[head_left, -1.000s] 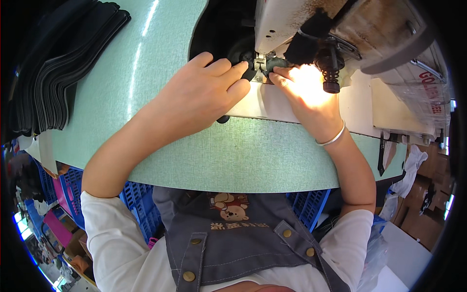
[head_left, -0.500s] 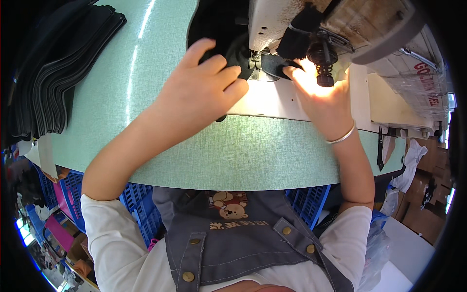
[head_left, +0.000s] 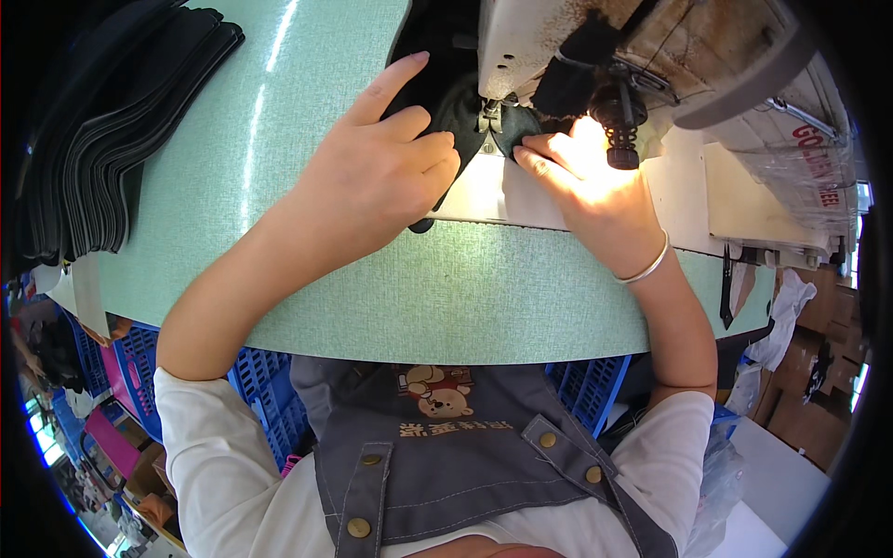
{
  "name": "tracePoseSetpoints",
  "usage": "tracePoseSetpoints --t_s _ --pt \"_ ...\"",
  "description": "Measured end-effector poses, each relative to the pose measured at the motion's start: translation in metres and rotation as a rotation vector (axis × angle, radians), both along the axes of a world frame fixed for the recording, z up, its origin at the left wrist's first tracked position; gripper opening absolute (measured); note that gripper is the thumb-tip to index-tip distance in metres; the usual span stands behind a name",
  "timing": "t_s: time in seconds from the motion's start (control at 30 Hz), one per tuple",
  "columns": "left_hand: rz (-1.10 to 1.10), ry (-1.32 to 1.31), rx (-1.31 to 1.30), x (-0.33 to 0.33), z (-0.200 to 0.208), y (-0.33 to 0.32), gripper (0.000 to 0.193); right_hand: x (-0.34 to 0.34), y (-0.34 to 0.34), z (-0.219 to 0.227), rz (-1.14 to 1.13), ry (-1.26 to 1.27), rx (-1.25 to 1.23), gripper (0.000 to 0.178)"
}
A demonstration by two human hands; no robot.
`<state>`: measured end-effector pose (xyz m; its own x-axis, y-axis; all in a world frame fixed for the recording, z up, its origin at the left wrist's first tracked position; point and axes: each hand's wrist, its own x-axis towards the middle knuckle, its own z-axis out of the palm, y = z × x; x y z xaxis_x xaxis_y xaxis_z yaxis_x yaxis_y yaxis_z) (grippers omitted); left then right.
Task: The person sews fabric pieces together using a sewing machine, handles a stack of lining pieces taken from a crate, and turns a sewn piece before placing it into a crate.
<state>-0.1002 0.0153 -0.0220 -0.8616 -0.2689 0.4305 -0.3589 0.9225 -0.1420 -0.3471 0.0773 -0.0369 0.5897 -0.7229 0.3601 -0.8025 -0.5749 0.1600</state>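
Hands at the sewing machine [head_left: 521, 51], as seen by an onlooker in the room. The dark cloth [head_left: 454, 119] lies between the fingertips of the two hands, under the presser foot [head_left: 490, 116], its near edges parting over the pale machine bed [head_left: 479, 193]. On the left hand [head_left: 386, 172], the index finger points away from the body, apart from the others, which curl close together beside the cloth; I cannot tell whether they pinch it. The fingertips of the right hand [head_left: 600, 186] touch the cloth just right of the foot; bright glare covers part of these fingers, so whether they clamp the cloth cannot be told. A bracelet [head_left: 645, 264] circles the wrist behind the right fingers. Well to the left of the left fingers rises a stack of black pieces [head_left: 98, 158]; nearer the body than both sets of fingers spreads the green tabletop [head_left: 446, 298].
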Motion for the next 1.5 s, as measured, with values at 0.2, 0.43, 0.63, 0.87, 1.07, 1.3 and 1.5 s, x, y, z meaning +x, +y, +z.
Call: tracePoseSetpoints --t_s 0.2,0.43,0.63,0.87,1.07,1.3,1.5 --pt "0.016 -0.06 -0.005 0.001 0.004 0.003 0.02 0.004 0.002 0.001 -0.01 -0.023 0.022 0.033" --pt "-0.008 0.081 -0.013 -0.002 -0.005 0.001 0.011 0.005 0.001 0.001 -0.005 -0.038 0.007 0.032" --pt "0.006 -0.064 -0.002 0.002 0.006 0.001 0.017 0.001 0.003 0.001 -0.028 -0.019 0.005 0.032" --pt "0.006 -0.084 0.042 0.004 0.011 0.004 0.013 -0.004 0.004 0.003 -0.039 0.004 0.078 0.032" --pt "-0.014 -0.087 0.06 0.003 0.012 0.006 0.014 0.004 0.007 0.003 -0.005 -0.005 0.024 0.031" --pt "0.093 -0.02 0.02 0.002 0.011 0.009 0.018 0.011 0.007 0.001 -0.056 -0.073 0.098 0.03" --pt "0.001 0.151 0.368 0.016 0.016 -0.008 0.024 -0.026 0.001 0.029 -0.082 0.218 0.009 0.026"
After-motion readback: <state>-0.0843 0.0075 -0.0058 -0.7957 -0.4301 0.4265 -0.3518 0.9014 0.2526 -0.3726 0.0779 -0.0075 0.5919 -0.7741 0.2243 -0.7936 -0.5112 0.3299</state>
